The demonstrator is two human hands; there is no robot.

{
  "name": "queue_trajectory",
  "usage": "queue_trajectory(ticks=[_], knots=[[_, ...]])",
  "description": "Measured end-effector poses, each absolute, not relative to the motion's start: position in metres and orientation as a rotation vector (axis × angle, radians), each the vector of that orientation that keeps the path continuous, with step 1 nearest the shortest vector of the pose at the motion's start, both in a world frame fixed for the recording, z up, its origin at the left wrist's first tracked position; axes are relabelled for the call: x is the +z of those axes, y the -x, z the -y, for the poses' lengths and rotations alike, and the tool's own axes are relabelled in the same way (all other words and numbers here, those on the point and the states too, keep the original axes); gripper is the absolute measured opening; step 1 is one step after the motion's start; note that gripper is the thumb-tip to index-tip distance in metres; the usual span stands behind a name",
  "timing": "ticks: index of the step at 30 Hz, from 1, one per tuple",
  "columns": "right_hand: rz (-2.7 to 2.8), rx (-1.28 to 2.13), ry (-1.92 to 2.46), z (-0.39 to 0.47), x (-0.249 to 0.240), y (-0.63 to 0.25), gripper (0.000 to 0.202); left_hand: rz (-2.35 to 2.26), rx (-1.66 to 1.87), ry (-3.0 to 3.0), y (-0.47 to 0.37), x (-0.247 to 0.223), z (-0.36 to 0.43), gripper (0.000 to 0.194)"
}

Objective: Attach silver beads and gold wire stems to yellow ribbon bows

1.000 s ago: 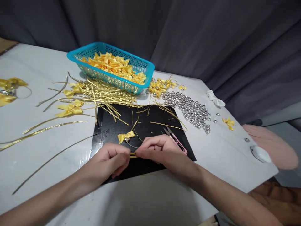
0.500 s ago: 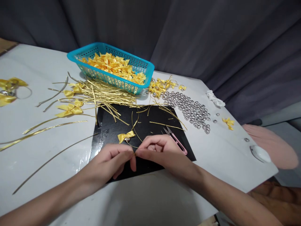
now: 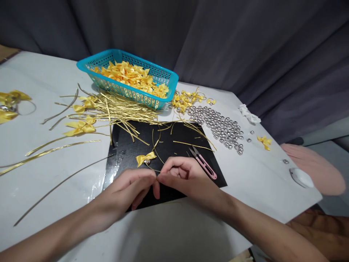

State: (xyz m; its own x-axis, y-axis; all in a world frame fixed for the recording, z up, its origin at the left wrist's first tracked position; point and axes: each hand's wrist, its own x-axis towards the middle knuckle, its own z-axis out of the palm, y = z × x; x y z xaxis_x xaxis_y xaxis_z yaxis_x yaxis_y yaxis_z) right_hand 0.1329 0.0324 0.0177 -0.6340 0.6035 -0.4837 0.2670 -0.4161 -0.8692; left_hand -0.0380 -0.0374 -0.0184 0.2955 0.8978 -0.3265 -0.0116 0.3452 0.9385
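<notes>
Fingertips of my left hand [image 3: 136, 183] and my right hand [image 3: 182, 173] meet over the near part of a black board [image 3: 131, 140]. Both are pinched shut on a thin gold cord [image 3: 153, 169]; its ends are hidden by the fingers. Just beyond them lies a yellow satin bow [image 3: 141, 159] with a silver bead [image 3: 147, 161] at its middle, and the cord runs from it to my fingers. Pink-handled thread snips [image 3: 203, 162] rest on the board beside my right hand, blades pointing away.
A blue basket [image 3: 174, 78] of yellow bows stands at the back. Gold cords [image 3: 128, 109] are heaped before it. Silver beads [image 3: 220, 127] spread to the right, near finished bows [image 3: 185, 100]. A white object [image 3: 301, 178] sits by the right edge. Grey curtain [image 3: 218, 40] hangs behind.
My left fingers have shifted slightly right, closer against my right fingertips. Both hands keep their pinch on the cord, and the bow stays in place.
</notes>
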Motion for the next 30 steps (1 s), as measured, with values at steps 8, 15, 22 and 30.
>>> queue_trajectory(ticks=[8, 15, 22, 30], knots=[[1.581, 2.122, 1.199, -0.034, 0.02, -0.133, 0.025, -1.111, 0.745, -1.0, 0.037, -0.016, 0.032, 0.037], [1.544, 2.248, 1.149, -0.038, 0.018, -0.134, 0.027, -1.114, 0.756, -1.009, 0.038, -0.014, 0.028, 0.037], [1.459, 2.341, 1.177, -0.037, 0.023, -0.135, 0.027, -1.109, 0.769, -1.065, 0.039, -0.013, 0.027, 0.038], [1.588, 2.272, 1.095, -0.036, 0.02, -0.135, 0.027, -1.104, 0.786, -1.102, 0.038, -0.02, 0.035, 0.04]])
